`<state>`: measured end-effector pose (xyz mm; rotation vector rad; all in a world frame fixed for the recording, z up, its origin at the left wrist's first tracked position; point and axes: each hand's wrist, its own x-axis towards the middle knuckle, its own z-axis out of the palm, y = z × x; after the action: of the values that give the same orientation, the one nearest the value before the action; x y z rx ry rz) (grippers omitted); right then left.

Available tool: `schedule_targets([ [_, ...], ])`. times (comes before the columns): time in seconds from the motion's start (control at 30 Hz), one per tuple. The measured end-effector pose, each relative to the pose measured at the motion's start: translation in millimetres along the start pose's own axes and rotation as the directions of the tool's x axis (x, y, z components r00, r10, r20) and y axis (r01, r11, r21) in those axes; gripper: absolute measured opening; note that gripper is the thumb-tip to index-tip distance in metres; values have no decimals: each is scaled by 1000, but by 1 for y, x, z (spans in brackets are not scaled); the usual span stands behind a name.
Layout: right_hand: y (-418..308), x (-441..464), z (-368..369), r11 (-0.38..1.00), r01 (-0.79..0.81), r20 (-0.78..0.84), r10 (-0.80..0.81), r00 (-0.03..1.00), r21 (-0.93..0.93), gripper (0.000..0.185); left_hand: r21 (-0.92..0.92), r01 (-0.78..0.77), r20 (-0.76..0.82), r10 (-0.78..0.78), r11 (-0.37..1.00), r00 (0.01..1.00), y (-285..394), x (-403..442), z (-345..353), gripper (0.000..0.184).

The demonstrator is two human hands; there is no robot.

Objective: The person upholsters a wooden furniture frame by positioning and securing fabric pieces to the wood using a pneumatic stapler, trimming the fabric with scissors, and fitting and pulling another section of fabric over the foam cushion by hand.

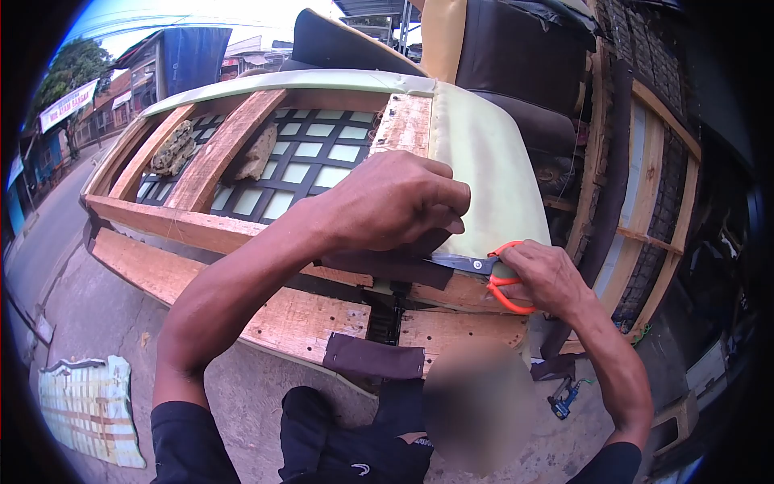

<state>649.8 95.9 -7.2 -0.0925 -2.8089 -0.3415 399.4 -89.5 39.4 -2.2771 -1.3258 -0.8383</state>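
My left hand (403,198) is raised over the wooden frame with its fingers curled closed. A dark brown strip of fabric (423,273) comes up to just beneath those fingers, which appear to pinch it; the grip itself is partly hidden. In my right hand (548,278) is a pair of scissors (472,263) with orange handles. Its dark blades point left and lie at the fabric strip, under my left hand. Both hands are above a seat frame (230,149) of bare wood, with black webbing (302,161) and pale green foam (484,153) along its edge.
Another brown fabric piece (375,356) hangs stapled on the lower wood rail (302,323). A blue staple gun (563,398) lies on the ground at right. Other wooden frames (645,185) lean there. A foam sheet (93,411) lies at lower left, and a road (48,234) runs beyond.
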Motion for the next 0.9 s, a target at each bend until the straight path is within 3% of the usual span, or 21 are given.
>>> schedule_targets([
  [0.07, -6, 9, -3, 1000, -11, 1, 11, 1000, -13, 46, -39, -33, -50, 31, 999, 998, -5, 2, 4, 9],
  [0.13, -20, 21, -5, 992, 116, -214, -125, 969, -51, 46, -18, -35, -40, 34, 999, 999, -4, 3, 6, 10],
  [0.17, -23, 27, -5, 992, 114, -216, -123, 969, -51, 46, 7, -38, -24, 39, 999, 999, -2, 4, 7, 10],
  [0.23, -25, 38, -2, 987, 151, -173, -157, 972, -48, 47, 2, -38, -40, 38, 999, 998, 0, 4, 9, 11],
  [0.27, -23, 35, -1, 1000, 19, -31, -18, 999, 20, 47, 1, -36, -64, 36, 999, 997, 0, 3, 7, 11],
  [0.3, -24, 35, -3, 999, 28, -32, -27, 999, 18, 47, 6, -30, -68, 30, 1000, 997, 0, 2, 5, 11],
  [0.37, -29, 38, -8, 997, -80, 135, 77, 988, 14, 49, -8, -17, -117, 16, 1000, 993, -2, -1, 1, 13],
  [0.5, -48, 60, -7, 1000, 6, -39, -6, 999, -2, 48, -25, 1, -96, -3, 1000, 995, 0, 0, 0, 10],
  [0.57, -50, 79, 3, 987, 156, -111, -158, 981, -26, 46, -30, -11, -87, 8, 999, 996, 4, 2, 3, 9],
  [0.6, -55, 82, -2, 998, 3, 23, -4, 1000, 57, 43, -21, -18, -82, 16, 1000, 997, 5, 1, 2, 9],
  [0.7, -55, 87, -1, 999, 36, 38, -37, 999, 20, 41, -22, -37, -177, 32, 999, 984, 3, 1, -4, 12],
  [0.73, -58, 91, -3, 1000, -24, 101, 26, 995, -18, 38, -43, -52, -209, 42, 998, 977, 1, 1, -5, 11],
  [0.87, -78, 109, -5, 1000, 18, 60, -19, 998, 15, 36, -10, -35, -240, 31, 999, 970, -1, 2, -2, 9],
  [0.9, -76, 119, 5, 999, 17, 48, -19, 999, 45, 43, -15, -38, -236, 33, 999, 971, -2, 3, 1, 9],
])
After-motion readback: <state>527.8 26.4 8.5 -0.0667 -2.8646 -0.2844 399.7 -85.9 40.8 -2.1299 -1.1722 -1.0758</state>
